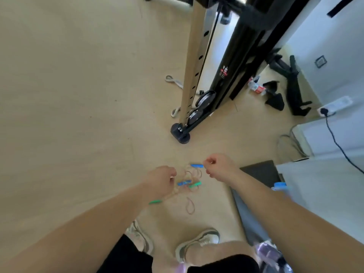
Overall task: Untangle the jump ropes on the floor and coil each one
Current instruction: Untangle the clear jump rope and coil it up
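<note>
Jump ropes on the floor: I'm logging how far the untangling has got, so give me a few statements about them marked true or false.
1. Two blue handles and two green handles show. True.
2. The cords are already neatly coiled. False: they lie in tangled loops.
3. The left hand and right hand both have curled fingers over the ropes. True.
4. The person is barefoot. False: sneakers are on both feet.
</note>
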A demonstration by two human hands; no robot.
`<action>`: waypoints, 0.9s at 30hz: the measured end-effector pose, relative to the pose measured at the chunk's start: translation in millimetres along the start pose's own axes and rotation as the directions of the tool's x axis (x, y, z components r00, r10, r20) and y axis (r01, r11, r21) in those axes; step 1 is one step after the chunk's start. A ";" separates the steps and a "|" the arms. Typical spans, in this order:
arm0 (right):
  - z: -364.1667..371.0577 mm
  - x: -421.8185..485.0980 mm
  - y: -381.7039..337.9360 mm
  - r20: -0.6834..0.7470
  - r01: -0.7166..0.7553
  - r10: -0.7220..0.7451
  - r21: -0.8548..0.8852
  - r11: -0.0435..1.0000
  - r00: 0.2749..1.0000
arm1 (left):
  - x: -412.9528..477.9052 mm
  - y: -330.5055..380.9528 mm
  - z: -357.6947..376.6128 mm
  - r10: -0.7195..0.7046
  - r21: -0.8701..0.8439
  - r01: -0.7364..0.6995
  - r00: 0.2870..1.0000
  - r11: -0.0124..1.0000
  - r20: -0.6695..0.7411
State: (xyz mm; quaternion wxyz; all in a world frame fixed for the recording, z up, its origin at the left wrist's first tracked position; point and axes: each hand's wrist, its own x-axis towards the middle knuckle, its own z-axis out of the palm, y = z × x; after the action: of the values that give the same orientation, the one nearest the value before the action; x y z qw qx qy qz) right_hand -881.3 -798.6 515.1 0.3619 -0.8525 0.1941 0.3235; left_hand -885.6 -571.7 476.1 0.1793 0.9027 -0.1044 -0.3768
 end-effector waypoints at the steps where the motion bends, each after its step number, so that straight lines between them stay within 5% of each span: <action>1: 15.6 14.6 15.2 0.005 -0.014 0.014 0.003 1.000 1.000 | 13.7 -7.4 17.8 0.006 0.002 -0.006 1.000 1.000 0.019; 15: 262.1 274.4 283.8 -0.063 -0.230 0.234 0.062 0.971 0.970 | 279.5 -150.2 308.9 -0.004 0.010 0.003 0.992 1.000 0.126; 27: 314.3 368.3 298.4 -0.149 -0.183 0.149 -0.253 0.950 0.978 | 341.5 -175.0 333.2 0.031 0.021 -0.032 0.998 0.999 0.063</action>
State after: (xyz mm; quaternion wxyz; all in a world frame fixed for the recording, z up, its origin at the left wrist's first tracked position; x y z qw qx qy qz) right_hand -915.8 -798.6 -52.6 0.2029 -0.8928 0.2432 0.3204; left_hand -878.4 -603.9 -31.1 0.1720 0.8907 -0.1282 -0.4008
